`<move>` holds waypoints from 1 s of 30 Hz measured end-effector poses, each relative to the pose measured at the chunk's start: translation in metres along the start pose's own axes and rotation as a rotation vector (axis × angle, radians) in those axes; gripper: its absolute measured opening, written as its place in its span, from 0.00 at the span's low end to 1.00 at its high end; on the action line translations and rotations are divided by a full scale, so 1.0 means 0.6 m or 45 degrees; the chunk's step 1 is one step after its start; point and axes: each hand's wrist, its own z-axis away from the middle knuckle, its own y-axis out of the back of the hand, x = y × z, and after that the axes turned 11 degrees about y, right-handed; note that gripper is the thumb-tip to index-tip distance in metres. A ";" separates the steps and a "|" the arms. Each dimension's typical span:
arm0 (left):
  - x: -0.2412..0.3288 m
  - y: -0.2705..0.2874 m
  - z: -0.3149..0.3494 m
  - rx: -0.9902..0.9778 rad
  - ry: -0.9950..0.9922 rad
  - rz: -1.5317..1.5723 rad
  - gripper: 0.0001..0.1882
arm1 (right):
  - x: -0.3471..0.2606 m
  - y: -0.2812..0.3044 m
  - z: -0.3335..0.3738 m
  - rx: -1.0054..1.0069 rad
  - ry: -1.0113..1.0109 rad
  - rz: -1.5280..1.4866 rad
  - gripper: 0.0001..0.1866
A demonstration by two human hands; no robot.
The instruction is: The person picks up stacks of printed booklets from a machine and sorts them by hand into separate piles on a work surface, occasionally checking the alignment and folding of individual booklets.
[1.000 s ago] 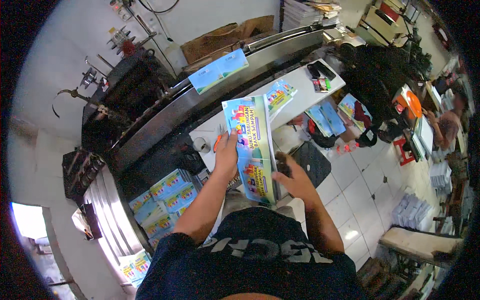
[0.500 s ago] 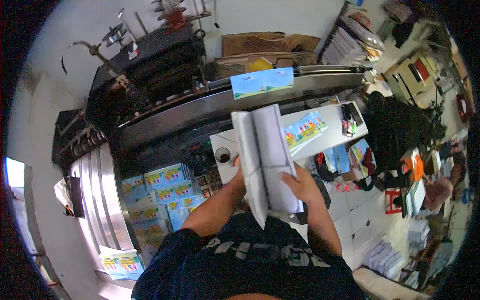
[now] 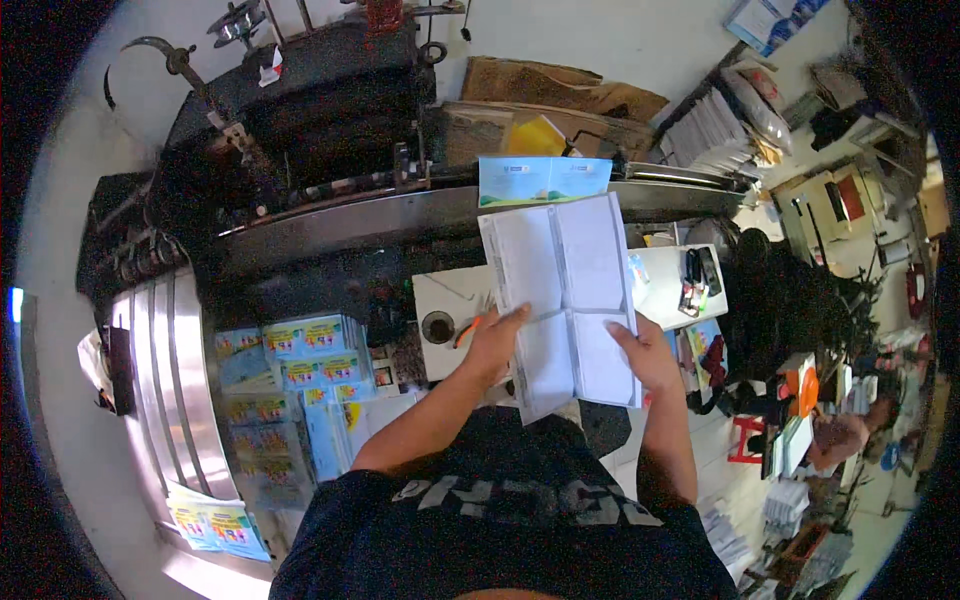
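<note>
head view: from where i stand, someone in a dark shirt holds white paper in front of the body, over a white table; hours below run round that paper, twelve toward the wall.
paper: tilted slightly, pale face up, grey lines crossing to make four panels.
left hand: at eight o'clock, clamped on the paper's left edge, thumb on top; the fingers beneath are partly hidden.
right hand: at four o'clock, clamped on the lower right edge, thumb on top; its fingers underneath are out of sight.
table bits: an orange handle just beside the left hand, a dark cup near nine o'clock, a black phone-like thing near three.
leaflet: blue and green, at twelve, its lower edge behind the paper; whether they touch i cannot tell.
printed covers: colourful, stacked between eight and nine; more booklets at eight on a shiny metal bench.
far side: a red stool and another person around four.
</note>
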 end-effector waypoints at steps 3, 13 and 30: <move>0.024 -0.025 -0.041 0.125 0.002 0.005 0.25 | 0.038 0.030 -0.051 -0.046 0.046 0.002 0.17; -0.047 -0.088 -0.296 0.164 -0.551 0.109 0.21 | 0.093 0.036 -0.221 -0.685 0.881 0.946 0.29; -0.332 -0.052 -0.244 0.495 -0.894 0.448 0.25 | 0.240 0.107 -0.273 -1.319 1.046 0.519 0.29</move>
